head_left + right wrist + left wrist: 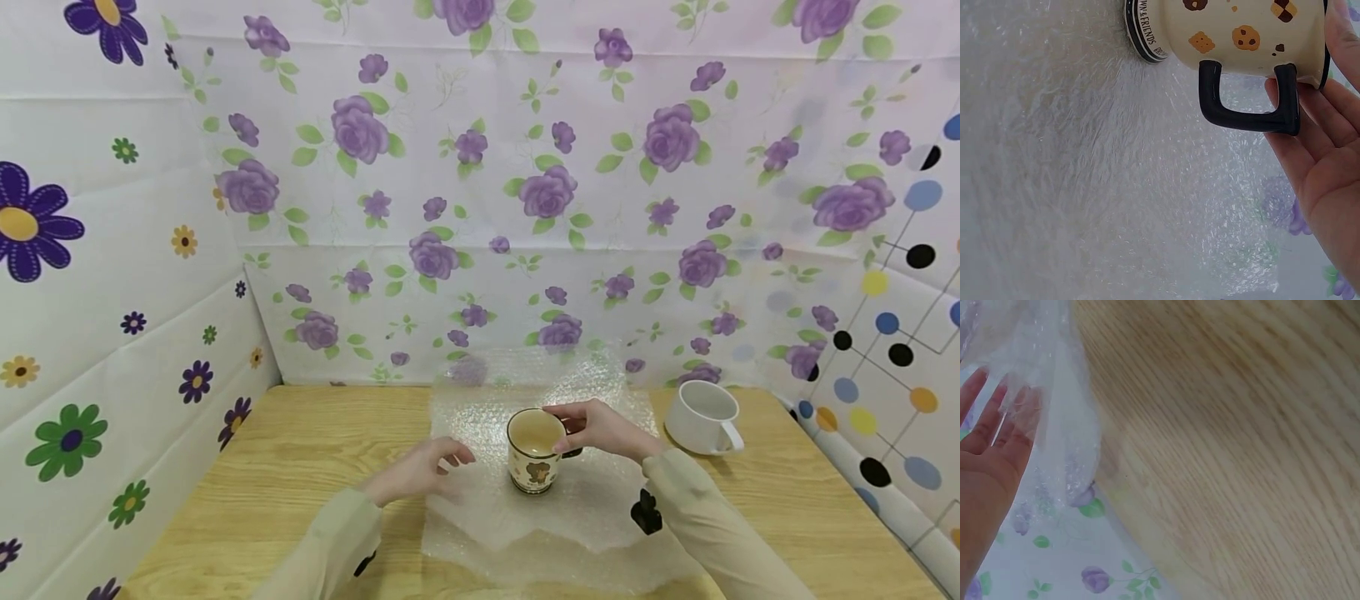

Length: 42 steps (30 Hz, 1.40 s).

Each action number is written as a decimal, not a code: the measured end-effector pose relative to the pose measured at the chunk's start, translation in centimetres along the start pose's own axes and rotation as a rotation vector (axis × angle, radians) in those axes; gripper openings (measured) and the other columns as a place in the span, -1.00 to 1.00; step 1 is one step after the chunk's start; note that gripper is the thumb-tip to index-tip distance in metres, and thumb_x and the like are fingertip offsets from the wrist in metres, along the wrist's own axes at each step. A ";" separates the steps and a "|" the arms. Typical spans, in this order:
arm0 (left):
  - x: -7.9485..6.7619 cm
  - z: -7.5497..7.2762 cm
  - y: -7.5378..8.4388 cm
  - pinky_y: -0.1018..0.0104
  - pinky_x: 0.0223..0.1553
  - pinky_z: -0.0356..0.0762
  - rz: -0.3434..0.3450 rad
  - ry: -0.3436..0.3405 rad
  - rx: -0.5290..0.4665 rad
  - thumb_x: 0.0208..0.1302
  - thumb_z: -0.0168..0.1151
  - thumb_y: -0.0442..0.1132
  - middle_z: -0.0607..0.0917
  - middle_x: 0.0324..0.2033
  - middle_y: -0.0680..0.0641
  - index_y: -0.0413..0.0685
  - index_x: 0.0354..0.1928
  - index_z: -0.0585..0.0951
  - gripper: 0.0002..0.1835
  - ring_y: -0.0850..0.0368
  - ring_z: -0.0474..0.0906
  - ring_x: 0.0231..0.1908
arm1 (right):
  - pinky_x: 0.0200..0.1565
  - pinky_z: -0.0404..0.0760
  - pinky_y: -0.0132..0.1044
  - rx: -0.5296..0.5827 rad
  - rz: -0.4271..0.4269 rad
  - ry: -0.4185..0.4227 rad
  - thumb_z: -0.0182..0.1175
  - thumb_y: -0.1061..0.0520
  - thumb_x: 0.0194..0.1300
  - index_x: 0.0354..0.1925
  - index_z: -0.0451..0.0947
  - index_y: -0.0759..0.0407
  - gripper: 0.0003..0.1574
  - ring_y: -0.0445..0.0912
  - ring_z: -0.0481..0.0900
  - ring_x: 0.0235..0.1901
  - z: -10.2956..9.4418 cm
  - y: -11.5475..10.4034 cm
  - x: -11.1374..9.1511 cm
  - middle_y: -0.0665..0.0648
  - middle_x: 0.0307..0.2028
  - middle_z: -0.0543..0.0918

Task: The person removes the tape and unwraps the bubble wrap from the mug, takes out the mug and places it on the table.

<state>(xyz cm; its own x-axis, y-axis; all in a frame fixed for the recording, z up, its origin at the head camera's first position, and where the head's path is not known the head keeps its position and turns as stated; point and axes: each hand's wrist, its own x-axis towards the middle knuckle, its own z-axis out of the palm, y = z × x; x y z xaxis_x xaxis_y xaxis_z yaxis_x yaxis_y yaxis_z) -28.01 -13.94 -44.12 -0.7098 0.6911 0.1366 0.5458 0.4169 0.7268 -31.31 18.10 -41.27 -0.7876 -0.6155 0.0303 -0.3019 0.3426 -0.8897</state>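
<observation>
A cream mug with a bear picture, cookie prints and a black handle stands upright on a sheet of bubble wrap. My right hand grips the mug at its rim, on the handle side, thumb and fingers on either side of the wall. To the left of the mug, apart from it, my left hand hovers with loosely bent fingers and holds nothing. In the left wrist view, bubble wrap appears beyond the left fingers.
A plain white mug stands at the back right of the wooden table. Flower-printed cloth hangs behind the table, and patterned cloths line the left and right sides. The bubble wrap reaches up against the back cloth.
</observation>
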 end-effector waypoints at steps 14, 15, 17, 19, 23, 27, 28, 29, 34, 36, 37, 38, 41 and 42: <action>-0.8 0.0 -0.9 0.24 -0.21 0.46 -0.037 -0.041 0.170 -0.29 -0.08 -0.75 0.55 -0.28 -0.16 -0.33 -0.15 0.53 -0.46 -0.10 0.47 -0.24 | -0.21 0.55 -0.22 -0.029 -0.008 -0.005 0.35 0.10 0.03 0.23 0.28 0.28 -0.17 0.04 0.51 -0.08 0.0 -0.2 -0.1 0.25 -0.06 0.55; -0.8 0.0 -1.0 0.24 -0.22 0.47 -0.041 -0.044 0.169 -0.30 -0.08 -0.75 0.55 -0.28 -0.16 -0.33 -0.15 0.53 -0.46 -0.10 0.48 -0.25 | -0.21 0.55 -0.22 -0.033 -0.010 -0.007 0.35 0.10 0.03 0.23 0.28 0.28 -0.17 0.04 0.51 -0.08 0.0 -0.2 -0.1 0.25 -0.06 0.55; -0.7 0.1 -1.1 0.23 -0.22 0.47 -0.052 -0.050 0.168 -0.30 -0.07 -0.75 0.55 -0.28 -0.16 -0.33 -0.15 0.53 -0.46 -0.10 0.48 -0.25 | -0.20 0.55 -0.23 -0.042 -0.012 -0.009 0.35 0.09 0.04 0.23 0.28 0.28 -0.17 0.03 0.51 -0.09 0.0 -0.2 -0.1 0.25 -0.06 0.55; -0.7 0.1 -1.2 0.19 -0.21 0.48 -0.061 -0.056 0.164 -0.30 -0.07 -0.76 0.56 -0.28 -0.16 -0.33 -0.15 0.54 -0.45 -0.10 0.48 -0.25 | -0.20 0.55 -0.22 -0.046 -0.015 -0.012 0.35 0.09 0.04 0.23 0.28 0.27 -0.17 0.03 0.52 -0.09 -0.1 -0.1 -0.1 0.25 -0.07 0.56; -0.6 0.2 -1.4 0.16 -0.21 0.48 -0.067 -0.060 0.164 -0.30 -0.05 -0.75 0.56 -0.28 -0.16 -0.32 -0.15 0.54 -0.46 -0.09 0.48 -0.25 | -0.19 0.54 -0.22 -0.062 -0.020 -0.007 0.35 0.09 0.04 0.24 0.29 0.22 -0.18 0.02 0.51 -0.08 -0.2 0.3 0.0 0.23 -0.06 0.55; -0.5 0.4 -1.6 0.19 -0.21 0.47 -0.047 -0.055 0.178 -0.24 0.10 -0.68 0.56 -0.29 -0.15 -0.31 -0.16 0.54 -0.54 -0.08 0.48 -0.26 | -0.19 0.54 -0.22 -0.079 -0.032 0.002 0.35 0.09 0.05 0.24 0.29 0.22 -0.18 0.03 0.50 -0.07 -0.3 0.5 -0.1 0.22 0.01 0.50; -0.5 0.4 -1.7 0.20 -0.21 0.47 -0.044 -0.054 0.183 -0.24 0.14 -0.66 0.56 -0.30 -0.15 -0.30 -0.16 0.55 -0.55 -0.08 0.48 -0.26 | -0.19 0.54 -0.22 -0.084 -0.035 0.004 0.34 0.09 0.05 0.25 0.28 0.23 -0.18 0.04 0.50 -0.07 -0.3 0.5 -0.2 0.23 0.03 0.49; -0.4 0.4 -1.8 0.22 -0.21 0.46 -0.042 -0.055 0.186 -0.23 0.17 -0.64 0.56 -0.30 -0.14 -0.30 -0.16 0.55 -0.56 -0.07 0.48 -0.26 | -0.19 0.54 -0.22 -0.082 -0.042 0.005 0.34 0.09 0.06 0.25 0.26 0.26 -0.17 0.06 0.49 -0.06 -0.3 0.6 -0.2 0.25 0.05 0.46; -0.4 0.5 -2.0 0.26 -0.21 0.45 -0.049 -0.059 0.193 -0.21 0.25 -0.59 0.56 -0.29 -0.12 -0.29 -0.16 0.55 -0.58 -0.06 0.48 -0.26 | -0.16 0.52 -0.20 -0.062 -0.045 0.046 0.31 0.09 0.10 0.25 0.24 0.31 -0.19 0.07 0.47 -0.04 -0.7 0.9 -0.6 0.27 0.07 0.44; -0.3 0.5 -2.1 0.26 -0.20 0.45 -0.048 -0.060 0.196 -0.20 0.26 -0.58 0.56 -0.28 -0.13 -0.29 -0.17 0.55 -0.59 -0.06 0.48 -0.26 | -0.13 0.50 -0.17 -0.057 -0.039 0.075 0.28 0.09 0.13 0.23 0.27 0.31 -0.24 0.05 0.47 -0.05 -0.9 1.1 -0.8 0.24 0.03 0.48; -0.3 0.5 -2.1 0.26 -0.21 0.45 -0.047 -0.060 0.200 -0.20 0.26 -0.58 0.56 -0.28 -0.13 -0.29 -0.17 0.55 -0.59 -0.06 0.48 -0.26 | -0.12 0.49 -0.16 -0.060 -0.032 0.090 0.26 0.07 0.15 0.21 0.29 0.30 -0.28 0.04 0.47 -0.05 -1.0 1.3 -0.9 0.22 0.00 0.50; -0.4 0.5 -2.1 0.26 -0.21 0.45 -0.048 -0.061 0.203 -0.19 0.26 -0.58 0.56 -0.28 -0.13 -0.29 -0.17 0.55 -0.59 -0.06 0.48 -0.26 | -0.11 0.48 -0.14 -0.061 -0.030 0.103 0.24 0.06 0.17 0.20 0.31 0.29 -0.32 0.04 0.47 -0.06 -1.1 1.4 -1.1 0.20 -0.02 0.51; -0.4 0.5 -2.2 0.26 -0.22 0.45 -0.047 -0.061 0.204 -0.22 0.24 -0.59 0.56 -0.29 -0.12 -0.28 -0.18 0.56 -0.59 -0.05 0.47 -0.27 | -0.09 0.46 -0.12 -0.051 0.005 0.144 0.20 0.00 0.21 0.12 0.39 0.23 -0.43 0.01 0.48 -0.07 -1.3 1.9 -1.5 0.13 -0.08 0.55; -0.5 0.5 -2.2 0.26 -0.23 0.45 -0.048 -0.061 0.205 -0.22 0.24 -0.60 0.56 -0.30 -0.12 -0.28 -0.18 0.56 -0.58 -0.05 0.47 -0.28 | -0.09 0.46 -0.13 -0.043 0.020 0.154 0.19 -0.02 0.21 0.10 0.41 0.21 -0.46 0.00 0.47 -0.07 -1.3 2.0 -1.6 0.11 -0.09 0.55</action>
<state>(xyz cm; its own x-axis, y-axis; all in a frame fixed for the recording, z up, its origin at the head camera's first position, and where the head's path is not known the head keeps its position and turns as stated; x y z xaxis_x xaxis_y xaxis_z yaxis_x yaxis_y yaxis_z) -28.65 -14.86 -46.10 -0.7121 0.6995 0.0594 0.5957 0.5574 0.5783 -31.33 20.73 -42.46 -0.8658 -0.4930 0.0857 -0.3056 0.3854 -0.8707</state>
